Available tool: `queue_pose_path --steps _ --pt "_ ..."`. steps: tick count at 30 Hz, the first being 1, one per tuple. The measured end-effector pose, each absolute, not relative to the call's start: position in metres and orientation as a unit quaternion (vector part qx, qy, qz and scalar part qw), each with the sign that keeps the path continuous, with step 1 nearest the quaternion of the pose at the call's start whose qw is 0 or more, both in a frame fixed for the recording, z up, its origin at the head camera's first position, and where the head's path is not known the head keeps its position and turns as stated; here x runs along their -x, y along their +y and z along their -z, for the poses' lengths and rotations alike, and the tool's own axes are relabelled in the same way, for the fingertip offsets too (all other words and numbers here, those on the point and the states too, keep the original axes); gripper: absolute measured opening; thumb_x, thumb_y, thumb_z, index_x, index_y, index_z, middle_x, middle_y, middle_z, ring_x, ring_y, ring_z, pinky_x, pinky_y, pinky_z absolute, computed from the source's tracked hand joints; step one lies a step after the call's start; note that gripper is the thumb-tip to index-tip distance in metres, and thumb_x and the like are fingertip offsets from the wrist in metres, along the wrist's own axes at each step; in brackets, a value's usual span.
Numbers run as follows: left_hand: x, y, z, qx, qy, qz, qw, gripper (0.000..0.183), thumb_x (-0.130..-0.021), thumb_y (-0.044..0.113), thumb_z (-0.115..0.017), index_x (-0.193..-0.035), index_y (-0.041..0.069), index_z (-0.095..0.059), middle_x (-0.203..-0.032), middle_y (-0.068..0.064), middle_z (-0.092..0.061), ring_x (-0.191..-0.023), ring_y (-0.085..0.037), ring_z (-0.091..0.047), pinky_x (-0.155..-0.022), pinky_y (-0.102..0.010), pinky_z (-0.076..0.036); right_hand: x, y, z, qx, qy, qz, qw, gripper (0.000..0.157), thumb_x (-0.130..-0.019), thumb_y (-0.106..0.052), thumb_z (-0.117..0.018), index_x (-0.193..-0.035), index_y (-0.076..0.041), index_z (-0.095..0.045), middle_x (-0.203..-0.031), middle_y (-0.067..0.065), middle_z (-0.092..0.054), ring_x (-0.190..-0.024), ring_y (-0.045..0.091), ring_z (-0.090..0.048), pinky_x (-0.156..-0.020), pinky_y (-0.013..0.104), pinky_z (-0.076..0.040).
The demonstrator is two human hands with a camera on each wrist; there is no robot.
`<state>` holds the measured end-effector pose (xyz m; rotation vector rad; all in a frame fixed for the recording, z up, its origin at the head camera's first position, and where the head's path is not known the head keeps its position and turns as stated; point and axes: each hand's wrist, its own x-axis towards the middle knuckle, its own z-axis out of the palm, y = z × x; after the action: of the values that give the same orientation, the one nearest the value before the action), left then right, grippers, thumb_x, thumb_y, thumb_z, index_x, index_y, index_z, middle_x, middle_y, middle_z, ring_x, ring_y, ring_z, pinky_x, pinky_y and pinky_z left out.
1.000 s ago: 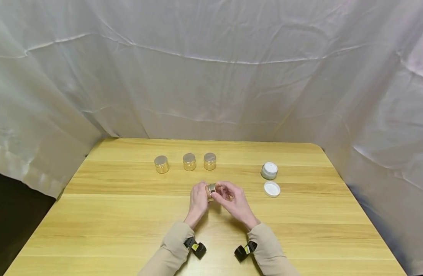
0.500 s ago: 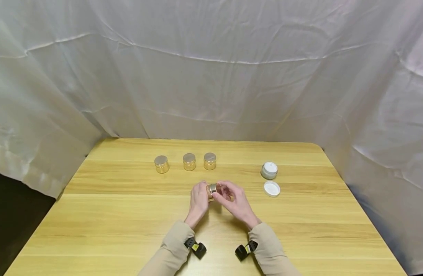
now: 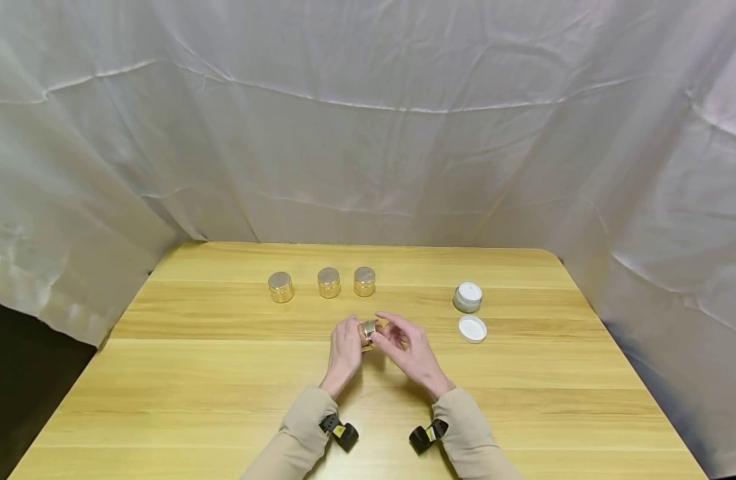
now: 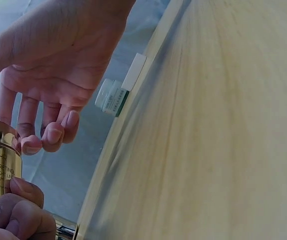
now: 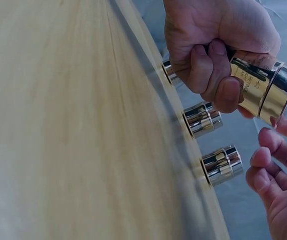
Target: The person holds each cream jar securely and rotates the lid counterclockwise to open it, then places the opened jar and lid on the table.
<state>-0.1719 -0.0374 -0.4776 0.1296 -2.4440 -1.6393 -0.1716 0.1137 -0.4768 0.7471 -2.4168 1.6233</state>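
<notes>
In the head view, your left hand (image 3: 344,343) grips the shiny gold jar (image 3: 366,334) near the middle of the wooden surface (image 3: 182,373). The jar is tilted, and its gold lid (image 3: 371,326) is on. Your right hand (image 3: 409,347) is at the lid, with the thumb tip on it. Farther back stand three more gold jars in a row: the first jar (image 3: 281,288) on the left, the second jar (image 3: 329,283) next, and the third jar (image 3: 365,283) on the right. Off to your right is a pale jar (image 3: 467,297) with a white top, and a round white lid (image 3: 473,329) lies just in front of it. A big grey cloth (image 3: 344,147) hangs behind.

In the left wrist view, the fingers of your left hand curl round the shiny gold jar, which has dark writing. One finger of your right hand goes behind its lid, and the others bend loosely.

In the right wrist view, your left hand wraps the jar's body. A finger of your right hand is right by the lid's edge. I cannot tell if your right hand is pinching the lid or only touching it.
</notes>
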Motion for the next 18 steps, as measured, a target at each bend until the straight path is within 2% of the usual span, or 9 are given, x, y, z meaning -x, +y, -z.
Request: queue_pose_path --steps 4,12,15,18 --pt "0.1712 -0.0378 0.4779 -0.042 -0.825 0.556 0.093 0.040 -0.101 0.013 -0.026 -0.066 0.013 -0.046 -0.063 -0.001 -0.044 -0.061 -0.015 -0.041 -0.059 -0.025 -0.036 0.1709 0.1137 0.4745 -0.220 -0.811 -0.540 0.050 0.041 -0.096 -0.016 -0.066 -0.130 0.005 -0.059 -0.082 0.011 -0.069 -0.066 0.004 -0.057 -0.062 0.020 -0.053" --pt "0.1711 -0.0383 0.4795 -0.038 -0.825 0.555 0.101 0.040 -0.101 0.013 -0.028 -0.066 0.013 -0.047 -0.064 -0.001 -0.046 -0.062 -0.013 -0.043 -0.060 -0.024 -0.038 0.1699 0.1110 0.4733 -0.187 -0.812 -0.553 0.018 0.028 -0.096 -0.021 -0.066 -0.118 -0.003 -0.066 -0.085 0.015 -0.071 -0.073 0.031 -0.066 -0.065 0.020 -0.055" --pt "0.1713 -0.0380 0.4801 -0.037 -0.824 0.556 0.101 0.040 -0.101 0.013 -0.028 -0.067 0.012 -0.047 -0.064 -0.001 -0.046 -0.062 -0.014 -0.044 -0.060 -0.025 -0.039 0.1698 0.1114 0.4726 -0.192 -0.812 -0.552 0.021 0.028 -0.096 -0.020 -0.067 -0.118 -0.003 -0.066 -0.086 0.015 -0.071 -0.073 0.027 -0.065 -0.066 0.020 -0.055" --pt "0.1710 -0.0379 0.4795 -0.038 -0.824 0.557 0.099 0.039 -0.101 0.012 -0.028 -0.066 0.012 -0.046 -0.064 -0.001 -0.045 -0.062 -0.014 -0.043 -0.060 -0.025 -0.038 0.1693 0.1125 0.4718 -0.208 -0.811 -0.546 0.033 0.028 -0.095 -0.018 -0.067 -0.118 -0.003 -0.066 -0.087 0.014 -0.070 -0.072 0.014 -0.063 -0.067 0.020 -0.056"
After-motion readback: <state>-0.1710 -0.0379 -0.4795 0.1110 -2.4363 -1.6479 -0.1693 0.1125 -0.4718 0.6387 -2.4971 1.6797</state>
